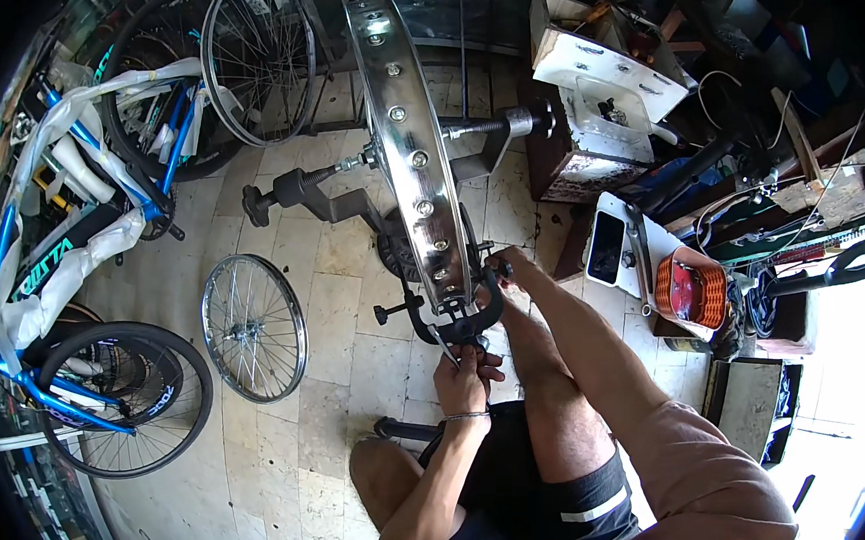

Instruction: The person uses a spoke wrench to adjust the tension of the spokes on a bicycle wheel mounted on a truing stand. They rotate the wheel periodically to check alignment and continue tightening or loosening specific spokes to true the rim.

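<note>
Shiny silver metal forms the broad wheel rim (409, 151), which stands upright in the upper centre of the frame, without a tyre, a row of round fittings along its channel. In the head view it sits between the two arms of a dark truing stand (322, 202), with threaded spindles reaching in from either side. Its near end, at the centre of the frame, passes into a black curved caliper (481, 322).

The left hand (468, 376) is just below that caliper, fingers curled and thumb drawn in close by a small dark knob; whether its grip pinches the knob or something else, I cannot tell. The right hand (515, 266) is on the right side of the rim's near end, by the caliper's upper tip; its fingers are partly hidden, so the state of that grip cannot be told.

Left of centre, a smaller spoked wheel (247, 331) lies on the pale tiled floor (285, 461). At the left of the frame is a blue bicycle frame (179, 137) partly wrapped in white. Right of centre, a dark-screened phone (606, 246) lies near an orange basket (667, 299). Above them, toward the upper right, is a clear plastic container (634, 140) with small dark parts inside.
</note>
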`<state>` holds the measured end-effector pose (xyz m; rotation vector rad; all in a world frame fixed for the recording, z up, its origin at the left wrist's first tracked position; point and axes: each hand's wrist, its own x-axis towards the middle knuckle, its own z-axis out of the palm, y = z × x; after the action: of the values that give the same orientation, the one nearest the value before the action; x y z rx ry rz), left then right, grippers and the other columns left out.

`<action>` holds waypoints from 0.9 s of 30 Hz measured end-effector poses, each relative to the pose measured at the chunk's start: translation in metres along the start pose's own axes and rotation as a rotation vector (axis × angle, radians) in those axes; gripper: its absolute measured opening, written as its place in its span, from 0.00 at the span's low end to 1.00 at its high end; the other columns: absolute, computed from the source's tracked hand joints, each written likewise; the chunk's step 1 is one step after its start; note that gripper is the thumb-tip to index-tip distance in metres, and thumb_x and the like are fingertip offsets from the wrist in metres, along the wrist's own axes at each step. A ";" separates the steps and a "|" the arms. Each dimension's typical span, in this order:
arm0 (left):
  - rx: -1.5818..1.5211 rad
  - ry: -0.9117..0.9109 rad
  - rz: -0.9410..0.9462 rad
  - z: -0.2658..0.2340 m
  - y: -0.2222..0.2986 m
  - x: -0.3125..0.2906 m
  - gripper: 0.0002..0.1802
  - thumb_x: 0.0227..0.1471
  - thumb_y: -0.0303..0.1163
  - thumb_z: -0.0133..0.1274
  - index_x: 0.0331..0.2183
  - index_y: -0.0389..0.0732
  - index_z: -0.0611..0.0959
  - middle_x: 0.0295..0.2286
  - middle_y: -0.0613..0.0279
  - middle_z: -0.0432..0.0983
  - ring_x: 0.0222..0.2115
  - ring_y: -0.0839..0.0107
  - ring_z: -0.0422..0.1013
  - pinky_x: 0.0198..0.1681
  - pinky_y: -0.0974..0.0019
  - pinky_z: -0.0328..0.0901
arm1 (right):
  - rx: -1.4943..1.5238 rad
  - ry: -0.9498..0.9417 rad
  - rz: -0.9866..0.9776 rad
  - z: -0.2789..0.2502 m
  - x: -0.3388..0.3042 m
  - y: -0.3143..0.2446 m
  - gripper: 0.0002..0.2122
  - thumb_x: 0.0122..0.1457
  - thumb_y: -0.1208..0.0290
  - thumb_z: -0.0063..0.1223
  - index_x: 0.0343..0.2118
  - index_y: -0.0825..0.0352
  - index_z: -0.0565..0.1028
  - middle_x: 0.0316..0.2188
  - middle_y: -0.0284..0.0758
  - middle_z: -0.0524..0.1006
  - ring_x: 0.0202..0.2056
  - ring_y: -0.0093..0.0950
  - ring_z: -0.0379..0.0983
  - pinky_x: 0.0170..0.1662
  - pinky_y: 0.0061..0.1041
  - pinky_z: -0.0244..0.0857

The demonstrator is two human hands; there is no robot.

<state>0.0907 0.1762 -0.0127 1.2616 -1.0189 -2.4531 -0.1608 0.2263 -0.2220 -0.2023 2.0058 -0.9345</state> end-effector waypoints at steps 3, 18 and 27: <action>-0.055 0.014 0.015 -0.002 -0.005 0.002 0.07 0.60 0.25 0.40 0.33 0.32 0.72 0.23 0.60 0.70 0.17 0.72 0.71 0.17 0.73 0.67 | 0.003 0.062 -0.100 0.003 -0.002 0.005 0.03 0.49 0.71 0.53 0.22 0.60 0.76 0.18 0.32 0.75 0.18 0.22 0.69 0.20 0.25 0.62; 0.023 0.026 0.014 -0.001 0.007 -0.002 0.09 0.61 0.29 0.39 0.32 0.35 0.71 0.19 0.57 0.72 0.13 0.74 0.68 0.15 0.76 0.57 | -0.186 0.221 -0.505 0.009 0.005 0.004 0.09 0.51 0.79 0.51 0.36 0.65 0.76 0.22 0.38 0.77 0.23 0.28 0.76 0.25 0.26 0.68; 0.065 -0.036 -0.088 -0.005 0.012 -0.006 0.11 0.62 0.33 0.40 0.32 0.36 0.71 0.23 0.54 0.76 0.14 0.76 0.70 0.09 0.79 0.51 | -1.106 0.138 -0.568 -0.046 -0.034 -0.095 0.11 0.55 0.74 0.44 0.41 0.59 0.73 0.41 0.35 0.74 0.42 0.36 0.72 0.45 0.33 0.69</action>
<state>0.0961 0.1676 -0.0029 1.3136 -1.0834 -2.5355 -0.1952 0.2003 -0.1204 -1.3866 2.4438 -0.0286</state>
